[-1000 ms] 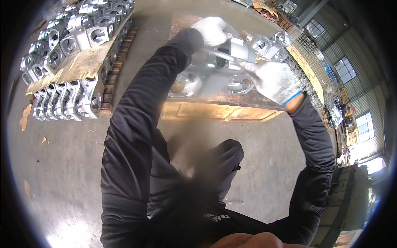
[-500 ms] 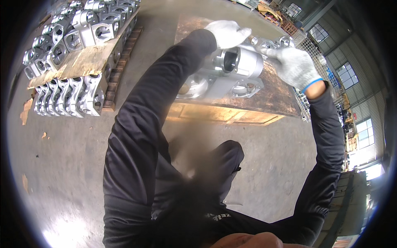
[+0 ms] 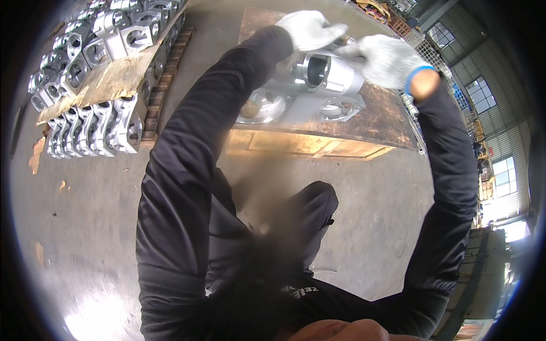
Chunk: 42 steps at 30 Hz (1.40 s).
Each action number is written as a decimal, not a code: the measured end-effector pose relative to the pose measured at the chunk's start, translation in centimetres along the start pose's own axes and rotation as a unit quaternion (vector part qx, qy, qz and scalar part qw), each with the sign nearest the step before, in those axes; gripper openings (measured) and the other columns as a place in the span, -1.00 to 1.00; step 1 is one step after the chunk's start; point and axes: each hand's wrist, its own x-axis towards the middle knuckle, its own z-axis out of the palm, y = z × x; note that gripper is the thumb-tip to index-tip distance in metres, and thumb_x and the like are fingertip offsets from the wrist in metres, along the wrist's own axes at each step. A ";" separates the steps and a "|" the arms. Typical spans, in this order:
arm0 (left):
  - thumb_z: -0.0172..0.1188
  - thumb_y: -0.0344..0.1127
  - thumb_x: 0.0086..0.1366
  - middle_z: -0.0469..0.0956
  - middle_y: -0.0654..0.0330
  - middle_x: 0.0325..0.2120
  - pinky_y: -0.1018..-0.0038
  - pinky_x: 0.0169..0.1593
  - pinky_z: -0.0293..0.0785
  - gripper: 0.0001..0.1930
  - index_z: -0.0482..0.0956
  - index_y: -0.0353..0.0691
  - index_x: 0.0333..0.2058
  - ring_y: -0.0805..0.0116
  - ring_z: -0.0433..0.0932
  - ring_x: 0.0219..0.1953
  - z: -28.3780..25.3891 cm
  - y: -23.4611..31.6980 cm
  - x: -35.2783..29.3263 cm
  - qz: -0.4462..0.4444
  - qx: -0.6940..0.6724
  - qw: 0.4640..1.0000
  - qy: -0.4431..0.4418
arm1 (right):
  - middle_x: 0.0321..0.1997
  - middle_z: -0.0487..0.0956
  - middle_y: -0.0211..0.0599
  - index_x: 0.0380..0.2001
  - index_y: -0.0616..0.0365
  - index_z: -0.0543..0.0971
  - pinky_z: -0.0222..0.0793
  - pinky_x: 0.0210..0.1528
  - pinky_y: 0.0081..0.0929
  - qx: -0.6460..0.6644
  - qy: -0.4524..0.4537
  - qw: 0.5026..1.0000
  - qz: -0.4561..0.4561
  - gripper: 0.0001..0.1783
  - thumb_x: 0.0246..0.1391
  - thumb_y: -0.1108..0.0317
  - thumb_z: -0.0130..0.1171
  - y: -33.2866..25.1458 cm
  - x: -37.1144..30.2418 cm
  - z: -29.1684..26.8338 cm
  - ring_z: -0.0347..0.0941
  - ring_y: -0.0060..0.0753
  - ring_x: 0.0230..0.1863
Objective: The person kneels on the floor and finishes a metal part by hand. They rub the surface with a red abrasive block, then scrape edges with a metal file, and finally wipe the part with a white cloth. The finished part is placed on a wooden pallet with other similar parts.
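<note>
A silver machined metal casting point(image 3: 347, 79) with round bores lies on a worn wooden crate top point(image 3: 381, 122) in front of me. My left hand point(image 3: 310, 29), in a white knit glove, is above its far side with the fingers drawn together. My right hand point(image 3: 384, 61), gloved in white with a blue cuff, reaches in from the right, its closed fingers pointing toward the left fingertips. A small shiny piece point(image 3: 348, 41) shows between the hands; its kind is unclear. What the fingers hold is hidden, and the right hand is a little blurred.
At the left, similar silver castings point(image 3: 111, 25) are stacked in layers on a pallet point(image 3: 165, 85), with a wooden sheet point(image 3: 99, 85) between layers. Wire mesh cages point(image 3: 424, 57) stand beyond the crate on the right. Scraps point(image 3: 38, 156) lie on the concrete floor.
My right hand has moved left and inward, close to the left fingertips. The left hand stays over the casting's far side. The whole view has shifted slightly.
</note>
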 end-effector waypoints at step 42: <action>0.32 -0.14 0.33 0.71 0.00 -0.15 0.09 0.04 0.60 -0.71 0.70 -0.13 -0.06 -0.06 0.68 -0.08 6.7 -2.1 -0.5 0.147 -0.062 0.975 0.154 | -0.33 0.59 -0.32 0.40 -0.52 0.51 0.58 -0.38 -0.25 -0.040 0.184 0.979 0.072 -0.28 0.19 0.33 0.30 -5.8 -8.8 15.4 0.57 -0.21 -0.50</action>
